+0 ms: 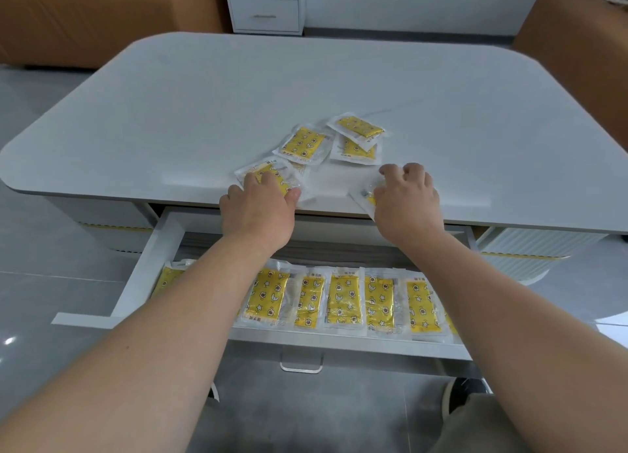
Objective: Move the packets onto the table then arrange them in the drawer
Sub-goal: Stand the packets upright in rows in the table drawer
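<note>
- Left hand [260,208]: fingers curled over left packet [272,171], thumb at its edge.
- Right hand [406,201]: fingers curled on right packet [364,194] (mostly hidden).
- Loose packets [304,143]: on table [306,78], just beyond both hands.
- Drawer [146,272]: open below the wrists, packet row [339,299] inside.

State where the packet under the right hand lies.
In the head view, the packet lies at the near edge of the table, under the right hand, just above the open drawer.

The yellow packets [342,299] bear small printed characters, but none is sharp enough to read.
</note>
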Demonstrator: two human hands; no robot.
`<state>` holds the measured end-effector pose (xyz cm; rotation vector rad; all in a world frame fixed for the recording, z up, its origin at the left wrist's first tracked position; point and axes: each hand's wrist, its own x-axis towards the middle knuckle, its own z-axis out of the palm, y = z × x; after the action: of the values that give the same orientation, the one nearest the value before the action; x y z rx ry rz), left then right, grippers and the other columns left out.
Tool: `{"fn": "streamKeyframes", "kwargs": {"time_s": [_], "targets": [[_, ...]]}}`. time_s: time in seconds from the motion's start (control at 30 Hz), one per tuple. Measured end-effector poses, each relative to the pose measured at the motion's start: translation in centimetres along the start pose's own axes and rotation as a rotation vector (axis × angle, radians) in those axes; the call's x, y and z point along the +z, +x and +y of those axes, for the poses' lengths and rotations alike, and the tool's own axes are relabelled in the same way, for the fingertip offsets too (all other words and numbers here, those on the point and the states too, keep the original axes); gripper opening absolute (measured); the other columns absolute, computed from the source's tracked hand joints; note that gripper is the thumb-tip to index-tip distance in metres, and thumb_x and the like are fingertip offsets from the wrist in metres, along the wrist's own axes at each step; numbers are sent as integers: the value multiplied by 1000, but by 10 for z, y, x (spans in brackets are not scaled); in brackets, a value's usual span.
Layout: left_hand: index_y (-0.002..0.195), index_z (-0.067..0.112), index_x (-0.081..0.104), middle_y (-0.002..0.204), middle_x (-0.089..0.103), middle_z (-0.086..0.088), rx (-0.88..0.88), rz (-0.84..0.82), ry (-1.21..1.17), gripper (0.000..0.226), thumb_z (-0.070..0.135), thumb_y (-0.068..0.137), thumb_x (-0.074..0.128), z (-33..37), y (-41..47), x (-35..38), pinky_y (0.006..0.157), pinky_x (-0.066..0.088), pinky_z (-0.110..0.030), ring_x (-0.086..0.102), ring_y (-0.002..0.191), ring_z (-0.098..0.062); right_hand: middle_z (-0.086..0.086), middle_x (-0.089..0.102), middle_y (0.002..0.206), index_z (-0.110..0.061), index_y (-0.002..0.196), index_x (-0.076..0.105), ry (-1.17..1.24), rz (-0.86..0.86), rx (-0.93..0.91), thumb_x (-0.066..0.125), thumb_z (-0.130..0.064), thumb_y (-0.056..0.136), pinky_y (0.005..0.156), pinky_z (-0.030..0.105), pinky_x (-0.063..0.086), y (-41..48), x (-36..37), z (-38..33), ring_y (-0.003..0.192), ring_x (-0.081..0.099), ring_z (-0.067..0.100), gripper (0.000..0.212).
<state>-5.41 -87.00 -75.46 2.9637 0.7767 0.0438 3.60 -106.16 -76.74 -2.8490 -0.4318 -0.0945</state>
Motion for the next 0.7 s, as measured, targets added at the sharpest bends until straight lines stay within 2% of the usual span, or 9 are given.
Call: {"fn": "streamKeyframes", "kwargs": {"time_s": [0.07,0.1,0.2,0.33,0.43,0.5,0.6,0.7], "targets": [[130,10,49,131,54,-15,13,47,-29,47,48,104,37,1,2,0,90,43,-46,54,113,-37,23,29,156,-18,153,28,-120,-43,77,38,-43,105,120,52,18,1,0,0,148,19,41,55],[128,11,49,130,54,-15,18,60,-41,43,45,104,41,0,3,0,89,43,-46,54,111,-36,23,31,157,-19,154,25,-156,-66,114,36,-50,104,121,54,14,2,-1,0,150,16,42,60],[124,11,54,129,52,-12,18,87,-135,37,39,100,55,-1,4,-1,90,46,-46,55,109,-34,21,47,143,-18,147,34,-183,-55,123,35,-57,101,117,55,23,3,-3,-3,138,35,41,60],[124,12,56,136,44,-8,25,164,-341,44,26,88,76,0,5,-2,94,49,-42,53,115,-30,17,44,133,-17,142,37,-86,-7,63,54,-59,94,103,49,36,2,-11,-11,121,47,38,66],[127,15,51,143,37,-10,-30,183,-437,60,15,77,85,1,8,-6,91,46,-35,46,126,-30,9,40,134,-21,142,39,148,-7,63,71,-47,88,81,40,48,-3,-21,-10,103,56,30,68],[120,18,50,136,39,-10,-78,162,-532,62,6,72,87,-1,11,-8,79,43,-25,50,117,-28,6,40,137,-23,141,42,362,-43,123,74,-34,89,74,35,49,-4,-23,-12,92,55,23,62],[108,21,51,121,43,-5,-195,96,-690,52,-3,74,82,-6,14,-8,59,34,-15,52,96,-21,4,48,132,-27,132,51,675,-79,197,68,-20,93,67,30,56,-5,-23,-17,83,62,15,43],[104,22,57,113,54,1,-245,60,-804,39,-2,80,76,-10,12,-10,58,34,-15,52,95,-18,2,57,118,-29,128,49,826,-93,186,66,-9,92,58,25,53,-8,-25,-26,85,65,13,45]]}}
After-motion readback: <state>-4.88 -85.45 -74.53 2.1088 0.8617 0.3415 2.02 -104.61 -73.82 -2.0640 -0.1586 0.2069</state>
